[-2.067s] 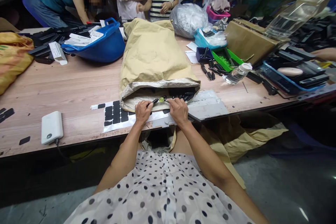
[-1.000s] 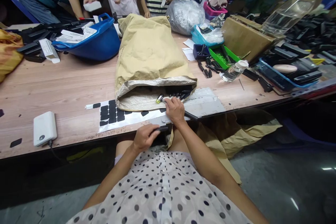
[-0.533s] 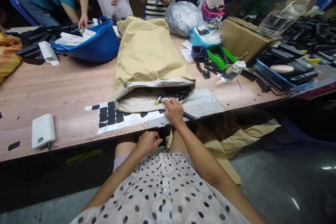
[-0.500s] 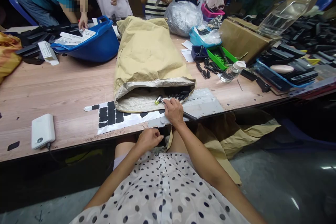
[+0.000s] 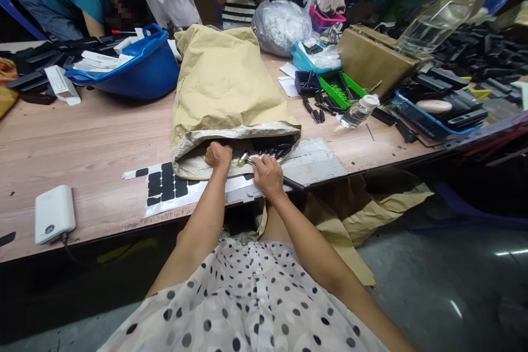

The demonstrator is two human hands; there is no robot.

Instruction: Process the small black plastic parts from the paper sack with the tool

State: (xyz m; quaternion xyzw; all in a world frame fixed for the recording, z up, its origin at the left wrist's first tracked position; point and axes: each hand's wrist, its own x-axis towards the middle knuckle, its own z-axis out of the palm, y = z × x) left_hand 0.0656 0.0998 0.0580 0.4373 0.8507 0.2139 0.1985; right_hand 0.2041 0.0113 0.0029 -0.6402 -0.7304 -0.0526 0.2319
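Tool [image 5: 244, 160], slim w/ metal tip & black handle, sits in R hand [image 5: 268, 175]. The fingers are curled tight round its shaft, the tip pokes out left of the knuckles, and the handle end sticks out to the right over a grey plate [image 5: 317, 155]. The tip lies at the lower lip of the paper sack [image 5: 225, 82], which lies flat w/ its mouth facing the hands. L hand [image 5: 218, 155] is just left of the tip. Its knuckles are at the sack mouth & its fingertips are pushed inside, hidden, so can't tell if they're spread or curled.

Just beyond the R fingers, small black parts [image 5: 276, 149] show inside the mouth under its upper edge. Below-left of the L wrist is a white sheet of black pads [image 5: 165, 190], partly tucked under the sack.

The table [image 5: 91, 143] has its near edge right behind both wrists, w/ little room that way. Left of the L hand is wide bare wood, out to a white power bank [image 5: 53, 214] near the edge & a blue basin [image 5: 136, 71] farther back. Right of the plate it's tighter, w/ a water bottle [image 5: 358, 113] & a green tray [image 5: 342, 88].
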